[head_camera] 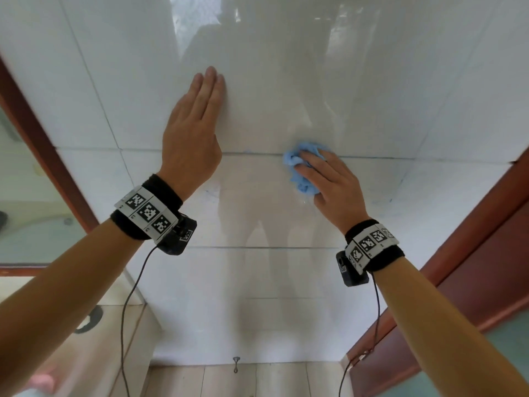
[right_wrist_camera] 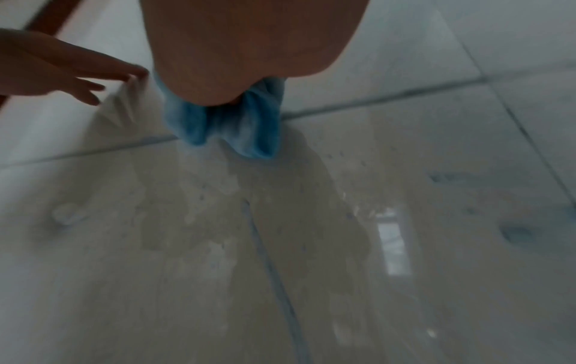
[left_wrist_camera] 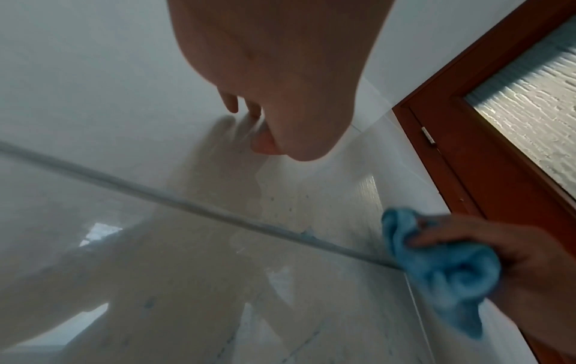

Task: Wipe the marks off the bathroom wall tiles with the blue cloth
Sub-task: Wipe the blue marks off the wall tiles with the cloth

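The glossy white wall tiles (head_camera: 286, 81) fill the head view. My left hand (head_camera: 197, 116) lies flat on an upper tile, fingers straight and together; its palm (left_wrist_camera: 274, 74) fills the top of the left wrist view. To its lower right my right hand (head_camera: 329, 181) grips the bunched blue cloth (head_camera: 290, 161) and presses it on the horizontal grout line (head_camera: 252, 153). The left wrist view shows its fingers curled round the cloth (left_wrist_camera: 442, 271). Cloth (right_wrist_camera: 224, 123) also hangs below my palm in the right wrist view. Faint blue marks (head_camera: 211, 191) and smudges (right_wrist_camera: 514, 232) show on the tiles.
A brown door frame (head_camera: 472, 239) with frosted glass (left_wrist_camera: 530, 110) stands close on the right. Another brown frame (head_camera: 43, 144) with glass borders the wall on the left. Below are a small metal hook (head_camera: 235, 363), a floor drain (head_camera: 88, 319) and the wrist cables (head_camera: 126, 310).
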The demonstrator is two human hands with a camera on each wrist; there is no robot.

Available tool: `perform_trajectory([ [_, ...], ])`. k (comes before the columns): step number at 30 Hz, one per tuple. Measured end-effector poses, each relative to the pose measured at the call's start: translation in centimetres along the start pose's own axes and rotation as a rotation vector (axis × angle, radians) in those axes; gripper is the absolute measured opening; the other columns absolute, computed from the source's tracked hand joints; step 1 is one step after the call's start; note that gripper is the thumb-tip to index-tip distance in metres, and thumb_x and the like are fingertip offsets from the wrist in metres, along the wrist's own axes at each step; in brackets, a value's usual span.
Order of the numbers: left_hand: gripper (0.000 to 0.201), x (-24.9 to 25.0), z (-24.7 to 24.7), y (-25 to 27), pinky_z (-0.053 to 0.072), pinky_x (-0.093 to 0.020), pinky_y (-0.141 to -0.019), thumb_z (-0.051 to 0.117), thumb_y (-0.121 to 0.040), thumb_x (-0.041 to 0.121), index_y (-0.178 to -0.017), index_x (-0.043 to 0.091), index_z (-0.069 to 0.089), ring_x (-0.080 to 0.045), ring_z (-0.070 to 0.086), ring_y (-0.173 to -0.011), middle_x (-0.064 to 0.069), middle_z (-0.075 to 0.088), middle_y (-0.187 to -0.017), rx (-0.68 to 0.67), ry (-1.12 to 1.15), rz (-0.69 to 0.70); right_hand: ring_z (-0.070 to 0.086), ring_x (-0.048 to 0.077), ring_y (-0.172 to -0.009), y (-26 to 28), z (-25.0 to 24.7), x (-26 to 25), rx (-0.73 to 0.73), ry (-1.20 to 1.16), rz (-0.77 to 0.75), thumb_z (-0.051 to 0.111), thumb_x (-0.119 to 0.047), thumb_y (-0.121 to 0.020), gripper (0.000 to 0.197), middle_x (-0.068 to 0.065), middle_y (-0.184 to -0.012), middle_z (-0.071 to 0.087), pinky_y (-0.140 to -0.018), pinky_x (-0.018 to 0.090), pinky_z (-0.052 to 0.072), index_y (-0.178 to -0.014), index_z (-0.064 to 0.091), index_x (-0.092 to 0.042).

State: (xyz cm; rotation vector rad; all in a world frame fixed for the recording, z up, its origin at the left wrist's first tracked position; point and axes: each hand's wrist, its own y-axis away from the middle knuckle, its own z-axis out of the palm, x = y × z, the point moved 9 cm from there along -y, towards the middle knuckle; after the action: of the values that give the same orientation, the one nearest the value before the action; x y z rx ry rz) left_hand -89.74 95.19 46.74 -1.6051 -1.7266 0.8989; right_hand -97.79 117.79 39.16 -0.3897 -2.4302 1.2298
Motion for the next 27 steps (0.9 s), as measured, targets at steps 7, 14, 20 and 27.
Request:
perform_trajectory([
  [7,0.088,-2.1,-2.4,0.2,0.023,-0.039,-0.129,0.037,-0.083,-0.007,-0.167,0.008,0.017,-0.025,0.012,-0.162,-0.008,0.015,-0.175,0.050,-0.006,-0.039,0.051,0.036,-0.137,-6.7,-2.4,0.5,0.349,-0.100,0.164,0.063,0.016,-0.088,0.051,0.014,-0.149,0.055,-0.114,0.039,0.045,-0.135,0.066,-0.005],
  [14,0.081,-8.8,-2.5,1.7,0.001,-0.034,-0.130,0.035,-0.087,0.002,-0.163,-0.006,0.008,-0.045,0.004,-0.160,-0.027,0.006,-0.172,0.046,-0.178,-0.265,0.049,0.035,-0.138,-7.3,2.7,-0.4,0.537,-0.238,0.486,0.059,0.004,-0.094,0.043,0.020,-0.150,0.053,-0.120,0.028,0.035,-0.135,0.065,-0.007],
  [20,0.080,-9.4,-1.9,2.0,0.026,-0.040,-0.127,0.034,-0.085,-0.001,-0.162,-0.008,0.014,-0.046,0.013,-0.159,-0.028,0.013,-0.171,0.076,-0.243,-0.216,0.045,0.035,-0.143,-6.8,9.1,-7.8,0.298,-0.189,0.168,0.056,0.022,-0.078,0.063,0.017,-0.146,0.058,-0.119,0.042,0.039,-0.134,0.067,-0.005],
  [27,0.082,-11.1,-2.6,2.7,0.036,-0.042,-0.119,0.036,-0.087,-0.005,-0.166,0.004,0.015,-0.036,0.017,-0.160,-0.017,0.015,-0.174,0.043,-0.181,-0.106,0.049,0.031,-0.140,-6.4,11.0,-12.5,0.130,-0.233,0.056,0.048,0.018,-0.087,0.051,0.013,-0.146,0.059,-0.121,0.043,0.037,-0.129,0.069,-0.001],
])
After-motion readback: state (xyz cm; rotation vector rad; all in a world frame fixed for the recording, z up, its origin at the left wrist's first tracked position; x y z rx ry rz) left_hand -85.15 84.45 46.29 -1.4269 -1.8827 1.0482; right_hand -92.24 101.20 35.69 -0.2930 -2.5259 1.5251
